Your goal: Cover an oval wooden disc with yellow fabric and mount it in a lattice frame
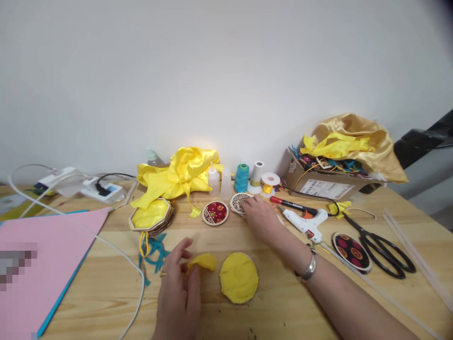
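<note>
So the main piece, a yellow fabric-covered round (239, 277), lay flat on the pale, grainy wooden worktop (219, 326); call it the middle of the clock. The cloth had soft creases across it, and a thin darker edge peeked out around the rim.

At 9 o'clock was the left hand (179, 278), fingers curled, with a curling yellow scrap (204, 261) pinched loosely between thumb and fingers. The right hand (262, 219) was up around 12, fingertips resting on a pale lattice disc (236, 202) with cut-out bars. Couldn't tell if it actually had a grip on that one, since the fingers hid their own tips.

Next to the lattice, at 11, sat a red patterned disc (215, 212) with pale fretwork along its edge. A stack of octagons (150, 215) was at 10, yellow cloth inside a wooden frame on top, gold cord hanging off, and frayed teal strips (155, 252) just below. Shiny, crumpled yellow satin (187, 170) was heaped further out at 11.

Over at 2 there was a white plastic glue gun (306, 224), then a dark patterned disc (352, 252) and black-handled scissors (384, 250) out towards 3.
</note>
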The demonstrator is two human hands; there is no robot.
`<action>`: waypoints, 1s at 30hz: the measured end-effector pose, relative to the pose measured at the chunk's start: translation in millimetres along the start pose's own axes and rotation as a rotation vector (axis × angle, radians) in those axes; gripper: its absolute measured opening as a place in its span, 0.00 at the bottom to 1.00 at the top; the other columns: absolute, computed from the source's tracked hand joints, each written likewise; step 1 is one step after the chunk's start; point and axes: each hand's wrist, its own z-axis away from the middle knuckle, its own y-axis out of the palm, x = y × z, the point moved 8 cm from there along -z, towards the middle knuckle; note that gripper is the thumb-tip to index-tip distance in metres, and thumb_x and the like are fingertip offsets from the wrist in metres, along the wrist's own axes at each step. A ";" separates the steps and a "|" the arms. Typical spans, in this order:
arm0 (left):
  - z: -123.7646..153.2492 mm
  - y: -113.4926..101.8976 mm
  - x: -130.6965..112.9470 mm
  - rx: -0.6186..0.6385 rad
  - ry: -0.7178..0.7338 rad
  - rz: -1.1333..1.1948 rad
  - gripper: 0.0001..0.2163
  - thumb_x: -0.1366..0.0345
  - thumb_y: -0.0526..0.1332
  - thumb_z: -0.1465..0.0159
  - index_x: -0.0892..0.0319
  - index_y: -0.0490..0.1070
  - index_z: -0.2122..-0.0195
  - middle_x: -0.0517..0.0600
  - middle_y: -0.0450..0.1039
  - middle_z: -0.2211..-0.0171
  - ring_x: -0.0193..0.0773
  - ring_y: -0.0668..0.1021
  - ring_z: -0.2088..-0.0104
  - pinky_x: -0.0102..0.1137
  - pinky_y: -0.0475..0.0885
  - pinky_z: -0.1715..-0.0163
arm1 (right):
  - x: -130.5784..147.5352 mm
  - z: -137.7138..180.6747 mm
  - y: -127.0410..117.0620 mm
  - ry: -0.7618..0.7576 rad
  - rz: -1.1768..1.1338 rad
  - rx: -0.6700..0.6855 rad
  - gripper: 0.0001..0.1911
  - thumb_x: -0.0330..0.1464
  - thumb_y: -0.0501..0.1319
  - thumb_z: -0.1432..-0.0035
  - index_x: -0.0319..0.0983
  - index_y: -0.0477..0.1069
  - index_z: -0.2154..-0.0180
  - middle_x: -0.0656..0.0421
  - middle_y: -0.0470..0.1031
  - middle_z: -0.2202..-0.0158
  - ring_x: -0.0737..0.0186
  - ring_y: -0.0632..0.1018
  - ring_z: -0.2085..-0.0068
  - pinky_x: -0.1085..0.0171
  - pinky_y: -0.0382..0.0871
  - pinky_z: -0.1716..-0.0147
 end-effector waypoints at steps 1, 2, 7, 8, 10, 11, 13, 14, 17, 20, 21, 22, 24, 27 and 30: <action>-0.7 -1.0 -0.2 -0.016 -0.004 -0.002 0.21 0.64 0.52 0.35 0.57 0.55 0.41 0.57 0.65 0.47 0.45 0.73 0.53 0.39 0.73 0.59 | 0.1 -0.7 1.5 -0.003 0.009 0.004 0.12 0.21 0.54 0.42 0.33 0.72 0.58 0.49 0.74 0.56 0.51 0.69 0.55 0.58 0.67 0.58; -1.3 -2.7 -2.5 -0.039 0.011 -0.007 0.24 0.64 0.53 0.36 0.57 0.52 0.39 0.59 0.62 0.44 0.47 0.71 0.49 0.40 0.72 0.57 | 0.2 -1.0 2.4 -0.006 0.018 0.007 0.11 0.21 0.54 0.42 0.33 0.72 0.60 0.49 0.74 0.57 0.52 0.69 0.55 0.58 0.67 0.59; -0.8 -6.3 -25.9 -0.056 0.204 -0.103 0.22 0.70 0.55 0.37 0.52 0.57 0.42 0.56 0.49 0.36 0.51 0.56 0.37 0.50 0.57 0.43 | -3.7 3.5 -2.0 -0.005 0.048 -0.029 0.10 0.21 0.53 0.41 0.33 0.71 0.61 0.48 0.73 0.58 0.53 0.69 0.56 0.58 0.66 0.60; 0.5 -6.6 -29.9 -0.048 0.243 -0.127 0.19 0.71 0.55 0.38 0.51 0.62 0.46 0.55 0.50 0.37 0.52 0.57 0.38 0.50 0.56 0.43 | -5.7 5.3 -4.2 -0.001 0.052 -0.048 0.11 0.20 0.53 0.41 0.33 0.71 0.60 0.48 0.73 0.58 0.53 0.69 0.57 0.58 0.66 0.59; 4.6 -8.3 -37.3 -0.046 0.330 -0.147 0.16 0.72 0.58 0.40 0.52 0.67 0.51 0.55 0.56 0.41 0.51 0.63 0.42 0.49 0.58 0.45 | -10.9 9.2 -8.6 0.007 0.054 -0.083 0.12 0.19 0.52 0.41 0.33 0.71 0.60 0.48 0.72 0.59 0.53 0.69 0.57 0.58 0.65 0.58; 7.5 -9.1 -41.4 -0.043 0.385 -0.139 0.16 0.72 0.59 0.42 0.51 0.69 0.53 0.55 0.59 0.45 0.50 0.65 0.46 0.48 0.60 0.47 | -13.9 11.3 -10.7 0.010 0.052 -0.098 0.11 0.19 0.53 0.42 0.33 0.71 0.61 0.49 0.72 0.60 0.53 0.69 0.58 0.58 0.65 0.58; 13.6 -8.4 -47.6 -0.012 0.480 -0.100 0.16 0.73 0.60 0.43 0.51 0.70 0.55 0.53 0.66 0.53 0.48 0.68 0.52 0.46 0.62 0.50 | -20.5 16.0 -15.5 0.022 0.042 -0.123 0.09 0.20 0.54 0.42 0.33 0.71 0.63 0.49 0.72 0.61 0.53 0.69 0.58 0.58 0.65 0.58; 16.1 -6.9 -49.4 0.016 0.512 -0.074 0.16 0.73 0.59 0.43 0.51 0.71 0.55 0.53 0.69 0.57 0.47 0.69 0.54 0.45 0.63 0.51 | -23.6 18.7 -18.6 0.030 0.033 -0.136 0.08 0.21 0.55 0.42 0.33 0.71 0.63 0.49 0.72 0.60 0.53 0.68 0.58 0.57 0.65 0.58; 19.4 -1.2 -49.9 0.087 0.538 -0.046 0.12 0.72 0.57 0.42 0.52 0.70 0.58 0.50 0.75 0.66 0.46 0.71 0.59 0.44 0.63 0.54 | -28.2 29.4 -28.8 0.043 0.004 -0.175 0.07 0.25 0.56 0.40 0.34 0.70 0.60 0.50 0.72 0.58 0.53 0.68 0.57 0.57 0.65 0.57; 18.4 8.2 -45.7 0.150 0.537 -0.171 0.09 0.70 0.56 0.40 0.53 0.70 0.60 0.48 0.78 0.68 0.45 0.73 0.61 0.42 0.63 0.58 | -22.2 44.5 -35.0 0.006 -0.045 -0.193 0.07 0.27 0.57 0.40 0.36 0.70 0.58 0.52 0.72 0.58 0.54 0.68 0.56 0.58 0.65 0.57; 17.4 11.6 -42.5 0.167 0.524 -0.229 0.08 0.69 0.56 0.39 0.54 0.69 0.59 0.48 0.78 0.67 0.45 0.73 0.61 0.42 0.62 0.59 | -18.5 50.6 -35.6 -0.014 -0.066 -0.199 0.07 0.26 0.58 0.40 0.36 0.70 0.59 0.53 0.73 0.59 0.54 0.68 0.56 0.58 0.65 0.56; 16.3 15.0 -38.6 0.183 0.507 -0.286 0.09 0.68 0.55 0.38 0.55 0.69 0.58 0.49 0.78 0.65 0.46 0.74 0.60 0.42 0.62 0.59 | -14.3 57.2 -35.2 -0.038 -0.083 -0.205 0.06 0.26 0.58 0.41 0.36 0.70 0.60 0.53 0.73 0.60 0.55 0.68 0.57 0.57 0.64 0.56; 14.5 20.2 -30.3 0.193 0.459 -0.379 0.13 0.65 0.54 0.37 0.59 0.66 0.51 0.55 0.77 0.57 0.50 0.74 0.54 0.44 0.63 0.57 | -6.7 70.9 -30.8 -0.077 -0.086 -0.202 0.06 0.24 0.59 0.42 0.37 0.70 0.62 0.54 0.73 0.61 0.55 0.68 0.58 0.57 0.64 0.57; 12.6 23.2 -21.6 0.166 0.368 -0.452 0.23 0.63 0.53 0.36 0.65 0.56 0.41 0.68 0.63 0.42 0.58 0.63 0.40 0.52 0.60 0.51 | -2.1 90.5 -16.6 -0.082 -0.009 -0.147 0.07 0.22 0.60 0.45 0.38 0.70 0.65 0.56 0.73 0.64 0.56 0.68 0.61 0.58 0.64 0.62; 10.9 18.6 -24.0 0.109 0.307 -0.421 0.27 0.63 0.53 0.36 0.66 0.49 0.38 0.71 0.45 0.35 0.61 0.50 0.35 0.58 0.53 0.46 | -4.9 107.4 -5.6 -0.054 0.050 -0.098 0.07 0.23 0.62 0.48 0.38 0.70 0.66 0.56 0.73 0.65 0.55 0.69 0.62 0.58 0.63 0.65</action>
